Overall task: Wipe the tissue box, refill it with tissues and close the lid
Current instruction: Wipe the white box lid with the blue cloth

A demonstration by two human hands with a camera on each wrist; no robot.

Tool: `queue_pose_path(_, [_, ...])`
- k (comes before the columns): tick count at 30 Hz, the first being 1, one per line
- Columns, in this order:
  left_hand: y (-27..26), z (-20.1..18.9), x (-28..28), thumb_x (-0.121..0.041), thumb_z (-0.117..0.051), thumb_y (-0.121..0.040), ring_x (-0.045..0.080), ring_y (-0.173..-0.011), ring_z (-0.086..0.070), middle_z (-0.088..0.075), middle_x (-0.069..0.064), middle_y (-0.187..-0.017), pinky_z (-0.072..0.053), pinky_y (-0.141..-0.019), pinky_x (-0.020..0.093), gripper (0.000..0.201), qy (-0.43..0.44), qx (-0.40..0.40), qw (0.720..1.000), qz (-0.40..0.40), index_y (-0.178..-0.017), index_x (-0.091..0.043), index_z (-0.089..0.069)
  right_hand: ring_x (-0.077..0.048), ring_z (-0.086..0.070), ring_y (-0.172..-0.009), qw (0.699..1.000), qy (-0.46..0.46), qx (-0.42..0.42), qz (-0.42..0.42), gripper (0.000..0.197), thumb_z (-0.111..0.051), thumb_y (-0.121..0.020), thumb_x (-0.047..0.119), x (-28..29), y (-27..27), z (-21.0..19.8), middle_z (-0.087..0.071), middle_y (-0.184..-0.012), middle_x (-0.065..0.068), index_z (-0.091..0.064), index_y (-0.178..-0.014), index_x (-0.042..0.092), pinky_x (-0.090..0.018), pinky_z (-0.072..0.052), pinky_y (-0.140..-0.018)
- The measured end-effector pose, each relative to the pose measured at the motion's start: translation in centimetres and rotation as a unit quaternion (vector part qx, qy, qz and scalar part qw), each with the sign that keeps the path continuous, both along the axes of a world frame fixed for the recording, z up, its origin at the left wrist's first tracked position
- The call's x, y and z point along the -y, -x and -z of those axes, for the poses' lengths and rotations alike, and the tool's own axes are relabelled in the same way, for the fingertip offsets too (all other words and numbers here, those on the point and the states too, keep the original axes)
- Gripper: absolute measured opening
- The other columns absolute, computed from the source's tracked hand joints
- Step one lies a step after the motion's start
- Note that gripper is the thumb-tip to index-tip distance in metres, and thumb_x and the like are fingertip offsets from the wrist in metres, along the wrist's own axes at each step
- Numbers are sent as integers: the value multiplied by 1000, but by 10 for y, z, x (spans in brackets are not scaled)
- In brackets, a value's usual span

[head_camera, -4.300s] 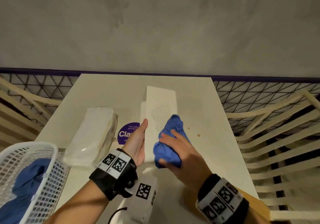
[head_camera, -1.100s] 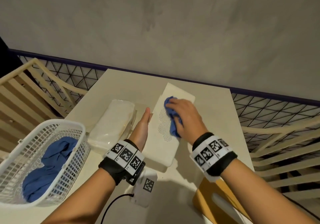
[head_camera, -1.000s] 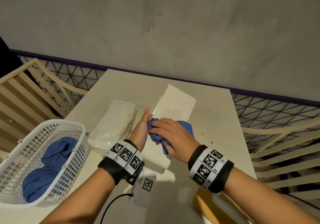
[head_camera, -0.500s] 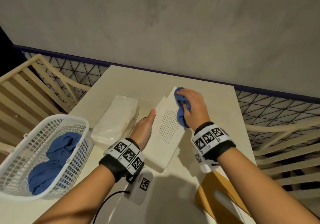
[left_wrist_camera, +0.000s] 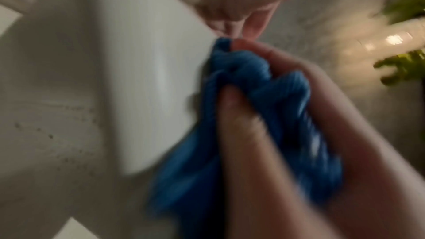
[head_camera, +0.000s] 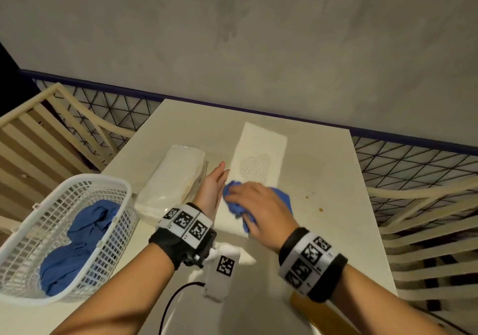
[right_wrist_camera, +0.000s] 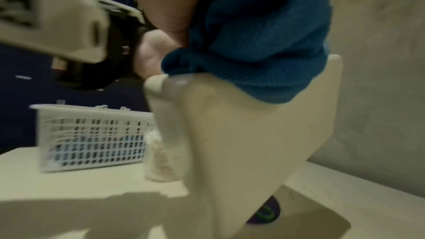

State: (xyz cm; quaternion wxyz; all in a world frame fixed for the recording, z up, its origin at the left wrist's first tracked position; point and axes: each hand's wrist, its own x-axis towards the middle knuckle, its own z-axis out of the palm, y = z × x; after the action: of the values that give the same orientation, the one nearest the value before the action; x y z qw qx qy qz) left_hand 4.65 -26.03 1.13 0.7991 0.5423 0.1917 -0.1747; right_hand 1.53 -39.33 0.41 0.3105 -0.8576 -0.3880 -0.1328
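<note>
Blue cloth (head_camera: 258, 204) is bunched in the curled fingers (head_camera: 236, 192) of the right hand (head_camera: 261, 210) and pressed on the near end of the white tissue box (head_camera: 258, 153), which lies on the desk (head_camera: 323, 179). Beside it, the left hand (head_camera: 212, 192) rests flat against the box's left side, fingers straight. Left of that hand lies the pack of tissues (head_camera: 173, 179).

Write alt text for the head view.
A right hand wipes a white tissue box with a blue cloth while the flat left hand steadies its side. Beside it lie a wrapped tissue pack and a white basket.
</note>
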Motion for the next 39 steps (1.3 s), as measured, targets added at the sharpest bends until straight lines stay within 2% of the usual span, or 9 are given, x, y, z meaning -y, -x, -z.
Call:
queue_pose_path(3, [-3,-3,-4,-34,-35,-97,21,-92,-65,-71,7,-99,-48,-87,32,41,55,-12,998,30,-119,-7,-57,-23,-48,-84,995,73,12,-71,34,-37,-67,-2,7,12,4,-71,-89,-12,-67,-83,2,-28,-36,-76])
queue_pose_path(7, [-6,-3,-9,-31,-31,-99,23,-87,-61,-74,6,-81,-47,-77,35,38,87,-2,996,26,-115,-9,-56,-18,-48,-95,989,96,80,-74,33,-48,-65,-7,41,17,3,-74,-94,-9,-72,-84,5,-19,-32,-92])
queue_pose_path(15, [-7,-11,2,-35,-26,-100,21,-93,-62,-73,8,-91,-48,-78,31,43,98,5,994,54,-115,-9,-56,-22,-48,-96,989,89,37,-116,62,-10,-92,8,19,-1,-10,-73,-95,-12,-71,-90,0,-29,-41,-86])
queue_pose_path(18, [-5,-14,1,-36,-27,-100,22,-98,-61,-66,10,-107,-48,-82,34,42,76,18,997,23,-122,-12,-52,-20,-46,-97,985,104,70,-122,42,-29,-90,5,39,-4,-9,-73,-97,-8,-71,-89,5,-32,-42,-83])
queue_pose_path(22, [-10,2,5,-60,-59,-74,18,-134,-41,-47,3,-143,-24,-116,41,73,20,53,998,1,-134,-21,-48,-25,-51,-102,992,84,63,-66,35,-42,-71,2,48,-30,-22,-71,-103,-14,-71,-91,4,-34,-43,-89])
queue_pose_path(26, [7,-25,16,-28,-37,-97,7,-104,-57,-64,-10,-101,-40,-92,24,25,-33,109,993,3,-95,-23,-61,-27,-52,-104,988,-70,47,127,37,-44,-69,-11,63,-68,-42,-68,-105,-23,-68,-96,-3,-5,-24,-98])
queue_pose_path(31, [8,-24,15,-24,-33,-99,6,-107,-42,-53,-12,-112,-28,-104,24,23,-51,111,992,-23,-118,-30,-44,3,-47,-111,989,-123,10,85,30,-43,-76,-6,47,-34,-16,-65,-103,-30,-66,-94,-12,0,-25,-96])
queue_pose_path(35, [9,-18,16,-27,-36,-94,22,-100,-55,-63,0,-90,-34,-107,46,31,-154,158,975,-1,-75,-22,-61,-21,-47,-98,998,-5,7,55,33,-44,-72,-6,49,-28,-19,-69,-97,-24,-68,-95,-6,-4,-24,-95])
queue_pose_path(39, [15,-16,27,-25,-34,-95,2,-86,-58,-56,-3,-77,-43,-82,19,31,-235,187,954,14,-83,-11,-59,-31,-64,-95,979,-107,3,171,29,-50,-71,-4,52,-70,-39,-70,-96,-26,-68,-92,-9,4,-29,-90])
